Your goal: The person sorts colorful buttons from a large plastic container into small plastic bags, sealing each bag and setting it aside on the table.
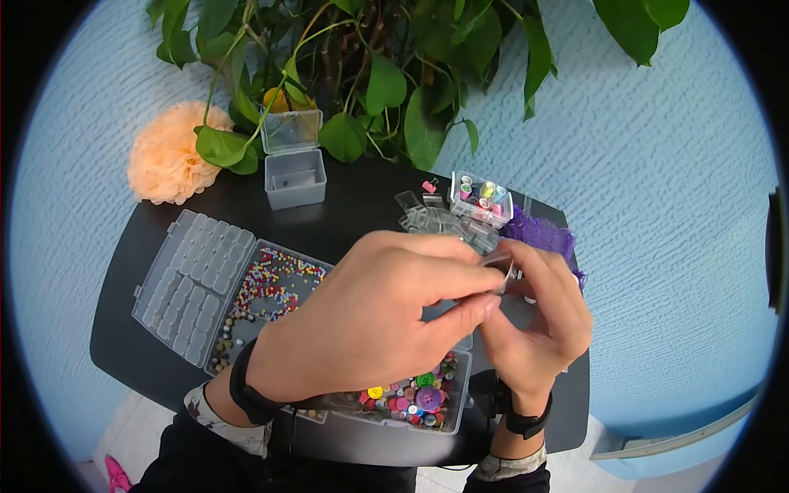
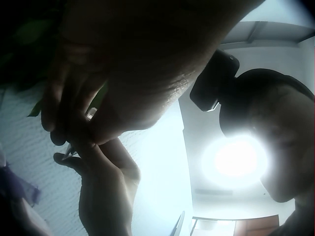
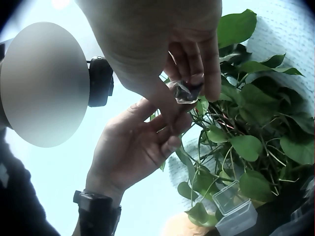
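Both hands meet over the right part of the black table [image 1: 222, 193]. Between their fingertips is a small clear plastic piece [image 3: 187, 92] with a dark look inside, its exact kind hidden by the fingers. My left hand [image 1: 370, 308] pinches it with thumb and forefinger from the left. On the other side, my right hand [image 1: 538, 320] holds it between thumb and curled fingers. Just behind the hands lies a pile of small clear plastic boxes [image 1: 436, 218]. Below them, a compartment of colourful buttons [image 1: 411, 398] is partly covered by the left hand.
An opened divided case [image 1: 193, 279] with beads [image 1: 275, 283] lies at left. A lidded clear box [image 1: 296, 181] stands open at the back. At back right are a box of thread spools [image 1: 481, 197], a pink binder clip [image 1: 430, 186] and purple mesh [image 1: 542, 234]. Plant leaves [image 1: 386, 86] overhang the back edge.
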### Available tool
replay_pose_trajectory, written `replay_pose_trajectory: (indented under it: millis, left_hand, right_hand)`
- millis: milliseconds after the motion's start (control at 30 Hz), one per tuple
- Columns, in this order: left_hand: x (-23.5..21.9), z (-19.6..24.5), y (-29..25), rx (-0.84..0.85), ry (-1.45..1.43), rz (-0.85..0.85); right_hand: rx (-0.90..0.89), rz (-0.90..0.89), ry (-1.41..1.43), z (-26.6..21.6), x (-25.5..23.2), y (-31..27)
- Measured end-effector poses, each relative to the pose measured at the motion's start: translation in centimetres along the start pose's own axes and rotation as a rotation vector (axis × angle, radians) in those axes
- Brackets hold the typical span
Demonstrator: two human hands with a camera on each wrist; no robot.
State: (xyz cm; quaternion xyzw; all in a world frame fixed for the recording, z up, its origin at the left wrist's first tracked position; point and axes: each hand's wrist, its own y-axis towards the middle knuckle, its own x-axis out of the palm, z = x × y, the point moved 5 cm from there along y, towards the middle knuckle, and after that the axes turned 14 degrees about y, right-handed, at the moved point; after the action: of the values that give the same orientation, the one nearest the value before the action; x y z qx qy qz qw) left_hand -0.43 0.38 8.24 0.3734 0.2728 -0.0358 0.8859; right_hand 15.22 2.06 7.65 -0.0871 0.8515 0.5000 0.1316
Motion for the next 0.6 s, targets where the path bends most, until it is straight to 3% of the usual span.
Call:
replay_pose_trajectory:
  millis: [367, 600]
  left_hand:
    - [-0.48, -0.51, 0.12, 0.011, 0.094, 0.214]
    - [-0.68, -0.47, 0.03, 0.02, 0.132, 0.163]
  right_hand:
    - [0.116, 0.087, 0.151, 0.66, 0.5, -0.15]
    - [0.225, 0.077, 0.252, 0.92, 0.38, -0.23]
